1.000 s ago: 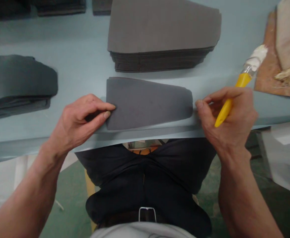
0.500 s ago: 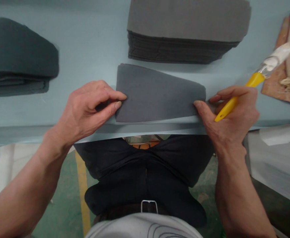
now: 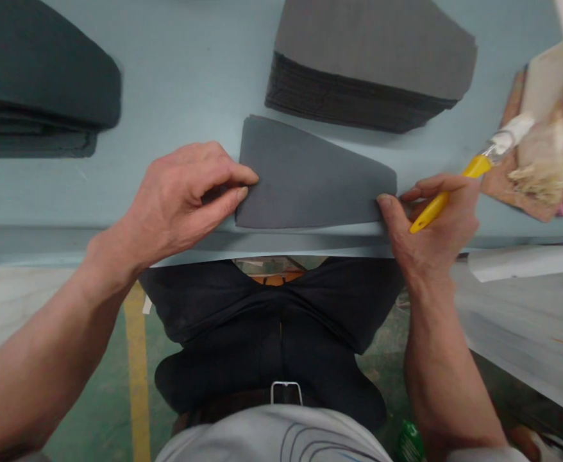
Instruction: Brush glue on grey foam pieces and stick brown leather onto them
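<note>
A grey tapered piece of sheet material (image 3: 315, 176) lies flat near the table's front edge, its wide end to the left. My left hand (image 3: 185, 192) is closed at that end, thumb and forefinger pinching the edge. At the narrow end, the thumb of my right hand (image 3: 433, 224) rests on the piece's corner. That same hand is closed around a paintbrush with a yellow handle (image 3: 433, 208), held between thumb and forefinger. White-coated bristles (image 3: 512, 133) point away to the upper right. The fingertips under the right edge are partly hidden.
Behind the piece stands a thick stack of similar grey pieces (image 3: 368, 45). Dark folded material (image 3: 45, 70) lies at the left on the pale blue table (image 3: 190, 77). To the right is a brown board (image 3: 500, 183) with stringy, glue-like residue (image 3: 544, 173).
My view has shifted, so the stack and board appear further left or turned. Both hands keep their places at the piece's ends, and the brush stays in my right hand.
</note>
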Tool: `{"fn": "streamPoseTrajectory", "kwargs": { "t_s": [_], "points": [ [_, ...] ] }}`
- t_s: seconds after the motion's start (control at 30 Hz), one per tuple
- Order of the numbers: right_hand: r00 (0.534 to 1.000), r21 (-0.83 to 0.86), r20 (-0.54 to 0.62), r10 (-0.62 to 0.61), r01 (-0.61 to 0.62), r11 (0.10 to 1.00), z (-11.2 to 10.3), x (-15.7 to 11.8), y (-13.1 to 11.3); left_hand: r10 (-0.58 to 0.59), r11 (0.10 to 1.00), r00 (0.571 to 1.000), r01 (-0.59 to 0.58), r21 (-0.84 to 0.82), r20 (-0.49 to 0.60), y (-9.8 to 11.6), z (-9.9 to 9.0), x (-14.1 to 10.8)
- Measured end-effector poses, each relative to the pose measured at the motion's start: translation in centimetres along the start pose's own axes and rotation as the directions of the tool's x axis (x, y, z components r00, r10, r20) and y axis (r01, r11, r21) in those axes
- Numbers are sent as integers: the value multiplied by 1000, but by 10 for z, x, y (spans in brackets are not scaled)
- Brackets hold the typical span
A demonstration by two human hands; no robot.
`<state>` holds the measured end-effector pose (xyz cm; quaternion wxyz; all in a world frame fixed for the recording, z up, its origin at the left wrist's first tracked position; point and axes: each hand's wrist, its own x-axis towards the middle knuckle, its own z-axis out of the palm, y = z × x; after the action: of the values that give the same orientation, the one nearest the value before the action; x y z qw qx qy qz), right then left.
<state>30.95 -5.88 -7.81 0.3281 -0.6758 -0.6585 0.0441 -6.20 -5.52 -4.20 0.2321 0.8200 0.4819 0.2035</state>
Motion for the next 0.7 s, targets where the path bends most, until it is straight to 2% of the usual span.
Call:
{"fn": "streamPoseTrajectory", "kwargs": {
  "t_s": [0.1, 0.3, 0.6, 0.7],
  "points": [
    [1000, -2, -20, -1, 1, 1000, 3, 0, 2, 28, 1000, 1000, -28, -4, -13, -2, 1, 1],
    [999, -83, -35, 5, -8, 997, 4, -3, -1, 139, 990, 981, -140, -2, -133, -7, 1, -6],
    [998, 10, 38, -43, 43, 999, -1, 1, 1, 144, 989, 982, -140, 41, -125, -19, 5, -21],
    [991, 20, 60, -120, 119, 993, -3, 2, 8, 155, 986, 982, -148, 76, -110, -20, 4, -24]
  ]
}}
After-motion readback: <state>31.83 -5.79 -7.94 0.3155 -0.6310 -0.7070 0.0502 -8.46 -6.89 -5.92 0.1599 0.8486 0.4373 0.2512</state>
